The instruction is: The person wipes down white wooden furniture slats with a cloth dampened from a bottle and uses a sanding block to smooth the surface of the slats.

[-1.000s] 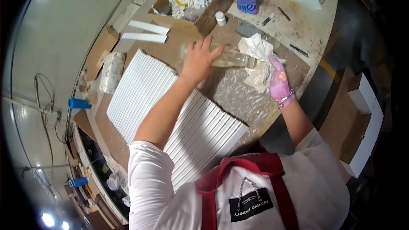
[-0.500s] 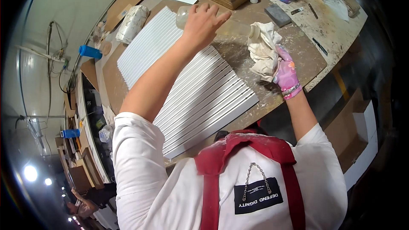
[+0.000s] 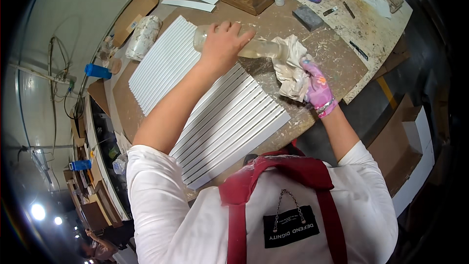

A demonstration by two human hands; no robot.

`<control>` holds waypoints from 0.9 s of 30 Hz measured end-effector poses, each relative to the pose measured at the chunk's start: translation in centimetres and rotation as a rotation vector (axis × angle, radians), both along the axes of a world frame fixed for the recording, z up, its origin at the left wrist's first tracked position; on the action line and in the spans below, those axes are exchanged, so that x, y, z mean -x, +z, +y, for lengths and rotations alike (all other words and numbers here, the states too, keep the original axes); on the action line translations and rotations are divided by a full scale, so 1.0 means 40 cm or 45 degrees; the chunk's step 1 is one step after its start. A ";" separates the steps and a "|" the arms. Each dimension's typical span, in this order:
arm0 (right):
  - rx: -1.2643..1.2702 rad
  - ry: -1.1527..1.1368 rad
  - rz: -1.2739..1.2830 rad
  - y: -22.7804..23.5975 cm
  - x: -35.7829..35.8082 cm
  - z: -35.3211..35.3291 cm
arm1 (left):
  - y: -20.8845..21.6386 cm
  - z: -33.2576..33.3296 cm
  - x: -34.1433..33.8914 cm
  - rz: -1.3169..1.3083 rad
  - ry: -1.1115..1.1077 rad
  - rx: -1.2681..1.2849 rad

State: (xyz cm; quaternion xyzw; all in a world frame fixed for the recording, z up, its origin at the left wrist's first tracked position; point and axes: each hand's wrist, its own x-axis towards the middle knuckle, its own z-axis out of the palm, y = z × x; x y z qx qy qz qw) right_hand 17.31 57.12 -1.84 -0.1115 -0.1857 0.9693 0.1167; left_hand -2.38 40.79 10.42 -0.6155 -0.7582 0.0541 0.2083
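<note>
Bottle (image 3: 261, 49), clear, is being held above the work board (image 3: 337, 63), long axis running approx. L–R: base at left, neck at right, sloping slightly toward the near side. Far left, white grooved panelling (image 3: 234, 117) is being overlapped by the base in this view (height above it can't be told). Next, bottle's body is being gripped from above by the bare left hand (image 3: 223, 44), fingers curled round. At the neck end, crumpled cloth (image 3: 293, 68) is being met by the mouth, or v. nearly; exact contact can't be told. Cloth is being pinched by the gloved right hand (image 3: 318, 85), thumb on top, other fingers partly hidden; that hand's nearer the mouth. Beyond the neck, a gap is being left before the grey block (image 3: 308, 17); right wrist is being held by the board's near edge.
</note>
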 end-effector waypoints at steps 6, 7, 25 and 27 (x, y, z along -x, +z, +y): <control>0.069 0.009 -0.033 0.000 0.031 0.019 | 0.006 0.008 -0.018 -0.020 -0.058 0.028; 0.017 -0.028 -0.045 0.004 0.033 0.020 | 0.000 0.008 -0.019 -0.023 -0.061 0.029; -0.922 -0.565 -0.277 0.012 0.113 0.149 | -0.240 0.213 0.199 -0.921 0.150 -0.534; -0.707 -0.616 -0.215 0.009 0.098 0.163 | -0.255 0.253 0.196 -1.004 0.112 -0.665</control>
